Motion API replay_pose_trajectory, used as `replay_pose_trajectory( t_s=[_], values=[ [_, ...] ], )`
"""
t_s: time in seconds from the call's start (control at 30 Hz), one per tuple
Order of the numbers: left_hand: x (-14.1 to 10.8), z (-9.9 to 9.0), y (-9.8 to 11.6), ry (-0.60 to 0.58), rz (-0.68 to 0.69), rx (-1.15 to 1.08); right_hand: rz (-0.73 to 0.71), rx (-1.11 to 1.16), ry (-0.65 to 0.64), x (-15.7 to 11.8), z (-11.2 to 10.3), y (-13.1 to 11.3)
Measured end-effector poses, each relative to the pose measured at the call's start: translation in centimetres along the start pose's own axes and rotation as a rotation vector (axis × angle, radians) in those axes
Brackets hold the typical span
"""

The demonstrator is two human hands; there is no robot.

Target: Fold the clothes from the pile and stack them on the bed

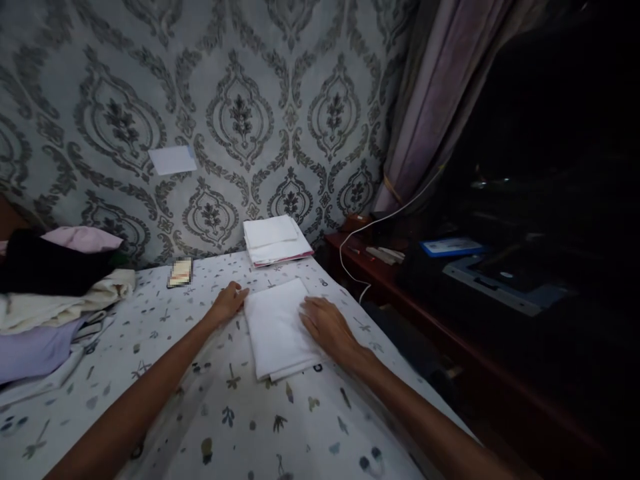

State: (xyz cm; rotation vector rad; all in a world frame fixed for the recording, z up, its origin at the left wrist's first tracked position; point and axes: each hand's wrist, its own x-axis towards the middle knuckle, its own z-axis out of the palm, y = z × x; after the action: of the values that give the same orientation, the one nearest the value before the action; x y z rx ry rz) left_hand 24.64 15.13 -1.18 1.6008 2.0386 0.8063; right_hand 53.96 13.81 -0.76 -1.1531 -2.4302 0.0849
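Folded white cloth (275, 327) on bed (200, 413), toward right edge. Right hand (330, 327) open, laid on cloth, not gripping. Left hand (230, 302) at cloth's left side, fingers curled; can't tell if pinching. White stack (273, 241) at bed's far right corner.

white cloth (277, 327) partly hidden, phone (181, 273) pixelated, forearms (150, 385) cropped

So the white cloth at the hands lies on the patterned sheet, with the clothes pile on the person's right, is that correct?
Not quite: the head view shows the clothes pile on the person's left. The white cloth lies on the patterned sheet.
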Motion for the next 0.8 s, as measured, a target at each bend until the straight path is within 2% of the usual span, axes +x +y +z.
replay_pose_trajectory(
  t_s=[0.1,0.2,0.3,0.4,0.5,0.6,0.67,0.8],
  values=[
    [-2.6,0.8,0.4,0.068,-0.043,-0.189,-0.029,0.041,-0.267,6.3,0.5,0.6],
    [-6.4,0.8,0.6,0.075,-0.153,-0.585,-0.061,0.086,-0.49,11.6,1.6,1.2],
    [-10.2,0.8,1.5,-0.041,-0.369,-0.875,-0.071,0.124,-0.589,15.2,3.0,2.1],
    [-12.8,1.7,3.0,-0.223,-0.504,-0.971,-0.077,0.177,-0.677,17.4,4.0,3.0],
    [-13.3,2.8,4.3,-0.407,-0.535,-0.966,-0.062,0.227,-0.747,18.4,4.2,3.5],
    [-12.3,2.3,4.3,-0.464,-0.554,-0.907,-0.021,0.291,-0.769,18.1,3.4,4.1],
    [-11.2,0.7,3.4,-0.402,-0.549,-0.899,0.026,0.351,-0.734,16.9,2.5,4.8],
    [-9.4,-2.4,1.4,-0.122,-0.517,-1.057,0.145,0.483,-0.648,12.7,1.3,5.9]
  ],
)
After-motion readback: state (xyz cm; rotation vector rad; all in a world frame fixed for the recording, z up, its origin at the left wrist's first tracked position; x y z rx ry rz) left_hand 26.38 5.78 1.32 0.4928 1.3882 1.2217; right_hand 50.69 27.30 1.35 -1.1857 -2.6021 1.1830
